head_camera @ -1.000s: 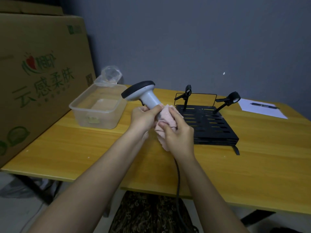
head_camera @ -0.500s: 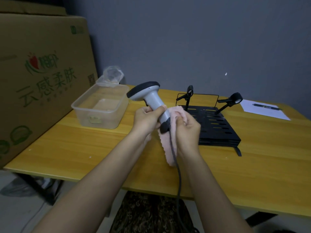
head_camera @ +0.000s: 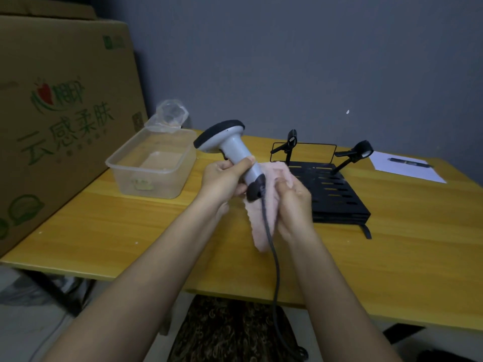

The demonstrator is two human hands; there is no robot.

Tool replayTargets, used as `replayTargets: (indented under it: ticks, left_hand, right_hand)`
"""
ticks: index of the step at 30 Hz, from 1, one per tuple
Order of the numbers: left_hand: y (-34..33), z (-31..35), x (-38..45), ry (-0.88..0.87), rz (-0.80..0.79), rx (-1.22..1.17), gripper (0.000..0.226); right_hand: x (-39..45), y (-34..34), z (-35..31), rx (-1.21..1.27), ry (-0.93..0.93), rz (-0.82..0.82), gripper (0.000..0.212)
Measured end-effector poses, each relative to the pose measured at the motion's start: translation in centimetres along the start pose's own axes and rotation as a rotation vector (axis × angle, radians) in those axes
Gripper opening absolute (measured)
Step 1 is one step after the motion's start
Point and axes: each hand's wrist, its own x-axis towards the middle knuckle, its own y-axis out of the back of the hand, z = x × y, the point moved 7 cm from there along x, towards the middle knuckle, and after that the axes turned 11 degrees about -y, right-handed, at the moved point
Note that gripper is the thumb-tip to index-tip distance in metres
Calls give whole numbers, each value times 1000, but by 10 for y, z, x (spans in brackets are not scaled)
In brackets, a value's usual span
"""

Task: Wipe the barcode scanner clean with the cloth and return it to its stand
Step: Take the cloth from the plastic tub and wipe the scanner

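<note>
A grey barcode scanner (head_camera: pixel 230 142) with a black head is held above the yellow table (head_camera: pixel 104 231), head up and tilted left. My left hand (head_camera: pixel 224 181) grips its handle. My right hand (head_camera: pixel 295 202) holds a pink cloth (head_camera: pixel 264 218) against the handle's black lower end, and the cloth hangs down below it. The scanner's dark cable (head_camera: pixel 274 270) drops from the handle toward the table's front edge. Behind my right hand lies a black slotted stand (head_camera: pixel 337 199) with two small black clamp arms (head_camera: pixel 290 142) on it.
A clear plastic tub (head_camera: pixel 154 165) stands at the back left, with crumpled clear plastic (head_camera: pixel 170 113) behind it. A big cardboard box (head_camera: pixel 57 105) flanks the table's left side. White paper (head_camera: pixel 402 168) with a pen (head_camera: pixel 407 162) lies at the back right.
My right hand with the cloth slid down the handle from under the head to the black lower end. The scanner rose a little and the handle's bottom now shows.
</note>
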Motion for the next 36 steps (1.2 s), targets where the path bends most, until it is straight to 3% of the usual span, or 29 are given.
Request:
replayTargets:
  ticks: [2,6,9,12,14,17,20,21,22,24,26,28,31,34,36]
  left_hand:
    - [-1,2,0,-9,-58,-16,19]
    - [-6,13,-2,-97,-226,-86,17]
    - [-10,19,-5,-77,-311,-169,13]
    - [-11,25,-4,-92,-372,-75,9]
    - [-8,24,-3,-76,-371,-47,12]
    - [-4,17,-4,-19,-322,-97,10]
    - [1,12,-5,-11,-284,-127,4]
    - [2,12,-6,-23,-277,-111,2]
    - [2,12,-7,-36,-267,-93,2]
    - [0,14,-10,-56,-236,-67,7]
    - [-5,16,-12,-62,-211,-50,16]
    - [-8,16,-15,-46,-208,-50,19]
    - [-9,15,-16,-20,-186,-82,16]
    - [-8,10,-16,-12,-149,-109,11]
    - [-5,11,-15,-56,-149,-43,15]
  right_hand:
    - [6,-1,10,129,-193,-140,27]
    - [-1,-17,1,-92,-202,-376,28]
    - [-5,-25,7,-7,-342,-488,34]
    - [-8,-30,12,99,-397,-560,32]
    - [-3,-21,14,-3,-371,-427,24]
    - [7,-3,3,-316,-50,-90,21]
    - [-3,2,-18,-713,318,150,25]
    - [-8,5,-25,-722,384,204,24]
    - [-12,6,-29,-615,397,186,25]
    - [-20,-8,-24,-387,285,0,32]
    - [-23,-27,-17,-550,353,-77,47]
    - [-21,-32,-14,-701,474,-24,51]
    - [-25,-29,-23,-621,580,72,36]
    - [-19,-28,-26,-586,494,167,32]
    - [-7,-28,-26,-494,318,133,33]
